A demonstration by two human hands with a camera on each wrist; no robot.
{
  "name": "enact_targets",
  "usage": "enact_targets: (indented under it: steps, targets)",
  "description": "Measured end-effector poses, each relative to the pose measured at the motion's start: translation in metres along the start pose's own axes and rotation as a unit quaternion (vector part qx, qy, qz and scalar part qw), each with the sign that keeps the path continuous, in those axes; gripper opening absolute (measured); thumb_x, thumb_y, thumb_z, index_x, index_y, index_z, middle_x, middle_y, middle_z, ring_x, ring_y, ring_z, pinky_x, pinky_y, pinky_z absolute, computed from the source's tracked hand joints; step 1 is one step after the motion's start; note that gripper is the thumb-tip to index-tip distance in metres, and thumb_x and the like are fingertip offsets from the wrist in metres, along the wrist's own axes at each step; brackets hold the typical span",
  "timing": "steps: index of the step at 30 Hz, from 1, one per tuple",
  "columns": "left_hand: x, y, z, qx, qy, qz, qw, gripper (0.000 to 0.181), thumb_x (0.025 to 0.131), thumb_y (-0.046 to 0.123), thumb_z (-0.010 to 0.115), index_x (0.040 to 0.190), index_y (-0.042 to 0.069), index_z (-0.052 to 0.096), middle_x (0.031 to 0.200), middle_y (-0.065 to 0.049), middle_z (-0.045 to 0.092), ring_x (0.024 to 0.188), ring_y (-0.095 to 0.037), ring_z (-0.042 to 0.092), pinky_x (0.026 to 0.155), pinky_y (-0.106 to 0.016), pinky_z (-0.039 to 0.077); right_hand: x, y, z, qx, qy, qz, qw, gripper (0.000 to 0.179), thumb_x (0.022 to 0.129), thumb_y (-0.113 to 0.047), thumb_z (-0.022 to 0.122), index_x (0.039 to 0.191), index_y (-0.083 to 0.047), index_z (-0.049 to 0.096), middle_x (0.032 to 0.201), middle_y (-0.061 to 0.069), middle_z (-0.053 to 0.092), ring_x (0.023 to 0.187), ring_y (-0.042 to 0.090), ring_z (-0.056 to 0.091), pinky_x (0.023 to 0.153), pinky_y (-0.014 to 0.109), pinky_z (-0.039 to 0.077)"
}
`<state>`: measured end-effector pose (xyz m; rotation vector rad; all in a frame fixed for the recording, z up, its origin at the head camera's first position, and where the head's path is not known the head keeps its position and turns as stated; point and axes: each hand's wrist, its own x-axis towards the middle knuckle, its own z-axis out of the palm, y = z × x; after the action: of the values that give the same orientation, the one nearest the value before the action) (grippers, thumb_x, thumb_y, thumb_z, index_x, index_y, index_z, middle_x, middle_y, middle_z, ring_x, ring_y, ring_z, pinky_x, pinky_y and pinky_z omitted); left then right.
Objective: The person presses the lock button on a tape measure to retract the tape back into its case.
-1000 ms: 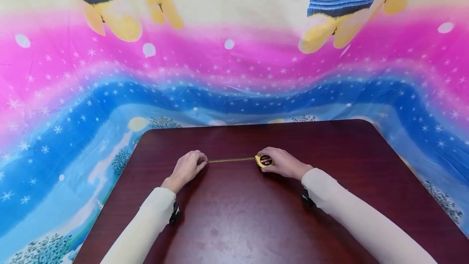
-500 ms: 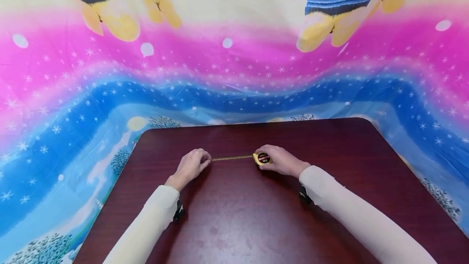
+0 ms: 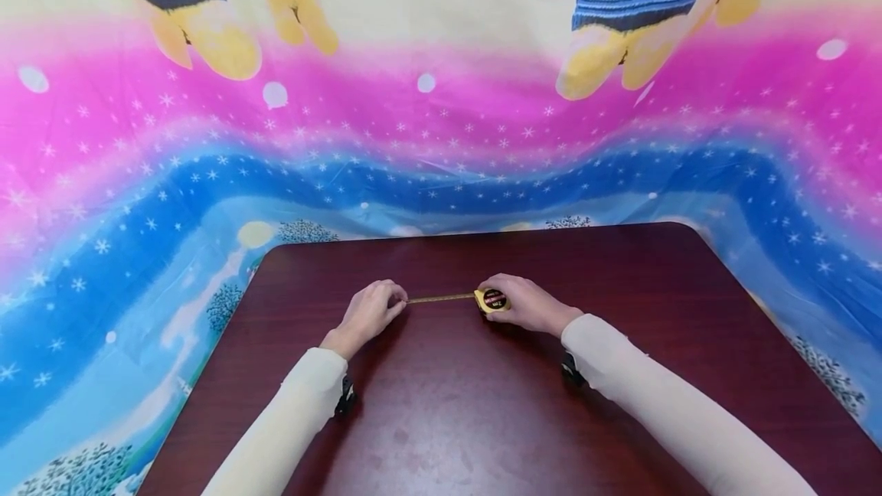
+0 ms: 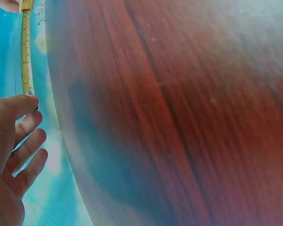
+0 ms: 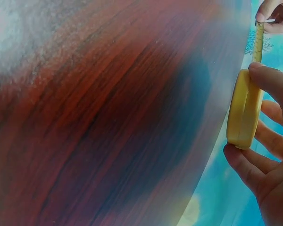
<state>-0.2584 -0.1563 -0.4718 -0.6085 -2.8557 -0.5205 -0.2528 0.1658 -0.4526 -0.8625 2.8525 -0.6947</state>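
A yellow tape measure (image 3: 493,300) with a black round label sits in my right hand (image 3: 529,303), gripped between thumb and fingers. In the right wrist view its yellow case (image 5: 244,109) is held edge-on, thumb at the top and fingertips at the bottom. A short length of yellow blade (image 3: 441,298) runs straight from the case to my left hand (image 3: 372,311). There, thumb and forefinger pinch the blade's end, while the other fingers are loosely bent, as the left wrist view shows. Number marks are visible along the blade (image 4: 26,52).
Both hands are over a dark red-brown wooden table (image 3: 441,404) with rounded far corners. Behind it hangs a colourful cloth (image 3: 427,136) printed with bears and snowflakes. A small black device (image 3: 344,396) is strapped at the left wrist, another black device (image 3: 572,370) at the right.
My left hand has moved to the right, toward the tape measure, and the stretch of blade between the hands has become shorter. The right hand stays almost in place.
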Motion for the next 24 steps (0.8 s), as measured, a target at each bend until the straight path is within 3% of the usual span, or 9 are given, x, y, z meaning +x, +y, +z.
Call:
enact_targets:
  steps: [24]
  targets:
    - [0.007, 0.020, 0.018, -0.016, -0.009, 0.019, 0.9997, 0.006, 0.094, 0.019, 0.072, 0.090, 0.021, 0.075, 0.094, 0.007, 0.070, 0.090, -0.013, 0.063, 0.082, -0.035, 0.055, -0.003, -0.002, 0.007, 0.003, -0.003, 0.010, 0.9999, 0.052, 0.090, -0.028, 0.078, 0.137, -0.013, 0.060, 0.134, 0.004, 0.063, 0.121, 0.022, 0.059, 0.105, 0.045, 0.050]
